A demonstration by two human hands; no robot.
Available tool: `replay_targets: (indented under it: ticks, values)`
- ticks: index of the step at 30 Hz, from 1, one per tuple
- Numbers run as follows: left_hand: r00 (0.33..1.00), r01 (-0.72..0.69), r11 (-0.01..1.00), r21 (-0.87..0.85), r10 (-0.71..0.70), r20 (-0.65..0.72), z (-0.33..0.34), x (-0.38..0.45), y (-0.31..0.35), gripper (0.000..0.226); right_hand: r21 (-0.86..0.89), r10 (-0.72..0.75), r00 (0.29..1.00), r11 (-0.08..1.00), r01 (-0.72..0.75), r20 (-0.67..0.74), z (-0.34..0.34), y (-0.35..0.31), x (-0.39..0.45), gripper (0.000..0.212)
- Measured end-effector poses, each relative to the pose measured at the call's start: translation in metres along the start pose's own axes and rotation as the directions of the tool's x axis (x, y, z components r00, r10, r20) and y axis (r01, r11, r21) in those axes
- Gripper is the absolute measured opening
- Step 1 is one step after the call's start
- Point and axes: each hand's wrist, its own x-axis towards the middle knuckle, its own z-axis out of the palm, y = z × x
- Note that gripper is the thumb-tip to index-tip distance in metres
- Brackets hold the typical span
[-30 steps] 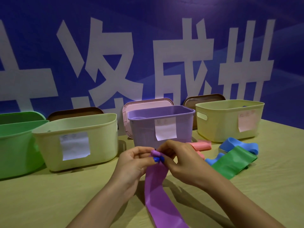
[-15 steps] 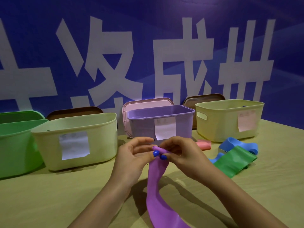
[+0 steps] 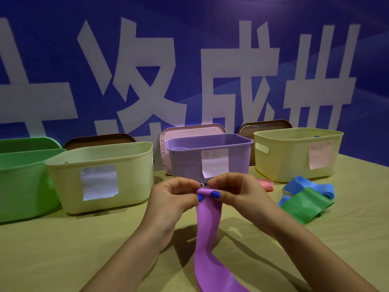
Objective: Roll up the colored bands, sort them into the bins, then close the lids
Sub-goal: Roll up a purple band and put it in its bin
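Observation:
A purple band (image 3: pixel 208 232) hangs from my fingers down onto the table, its top end wound into a small tight roll. My left hand (image 3: pixel 172 199) and my right hand (image 3: pixel 235 194) both pinch that roll, just in front of the purple bin (image 3: pixel 237 163). To the right lie a pink band (image 3: pixel 265 184), a blue band (image 3: pixel 303 184) and a green band (image 3: pixel 305 205), loose on the table. A green bin (image 3: pixel 23 182), a pale yellow bin (image 3: pixel 134 175) and a second yellow bin (image 3: pixel 294 159) stand open in the row.
Lids lean on the blue wall behind the bins: a brown lid (image 3: pixel 99 140), a pink lid (image 3: pixel 189 130) and another brown lid (image 3: pixel 263 125). White paper labels hang on the bin fronts. The tan table (image 3: pixel 63 249) stretches toward me.
Both hands have turned the roll and shifted a little; the rolled end now sits square between the fingertips, with a bit more band wound in.

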Motion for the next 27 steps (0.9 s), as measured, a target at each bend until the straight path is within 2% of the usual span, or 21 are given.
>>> replay_targets:
  ticks: [5, 8, 12, 16, 19, 22, 27]
  values:
    - [0.998, 0.046, 0.998, 0.046, -0.048, 0.040, 0.0009, -0.0005, -0.0041, 0.038, -0.329, -0.100, 0.995, 0.940, 0.088, -0.021, 0.0046, 0.0048, 0.0010, 0.031]
    - [0.995, 0.049, 0.996, 0.077, -0.056, 0.082, 0.0019, -0.0023, -0.0044, 0.036, -0.427, -0.136, 0.991, 0.897, 0.117, -0.014, 0.0055, 0.0075, 0.0006, 0.038]
    - [0.990, 0.065, 0.997, 0.036, -0.069, 0.127, 0.0002, -0.0017, -0.0028, 0.024, -0.398, -0.184, 0.983, 0.903, 0.162, -0.017, 0.0053, 0.0043, -0.0023, 0.039]
    - [0.989, 0.058, 0.997, 0.042, -0.063, 0.135, -0.0040, 0.0004, -0.0012, 0.028, -0.361, -0.191, 0.982, 0.915, 0.178, 0.001, 0.0065, 0.0017, -0.0042, 0.035]
    - [0.996, -0.012, 0.995, 0.095, 0.003, 0.093, -0.0024, 0.0014, 0.0000, 0.019, -0.315, -0.189, 0.981, 0.934, 0.168, -0.039, 0.0054, 0.0006, -0.0026, 0.040]
    - [0.994, -0.099, 0.974, 0.204, 0.086, 0.075, 0.0002, 0.0009, 0.0002, 0.019, -0.294, -0.165, 0.984, 0.945, 0.141, -0.060, 0.0052, 0.0013, -0.0014, 0.045]
    - [0.970, -0.240, 0.916, 0.322, 0.214, 0.115, -0.0007, -0.0023, -0.0030, 0.018, -0.130, -0.109, 0.989, 0.987, 0.095, -0.104, 0.0055, -0.0004, -0.0020, 0.034]
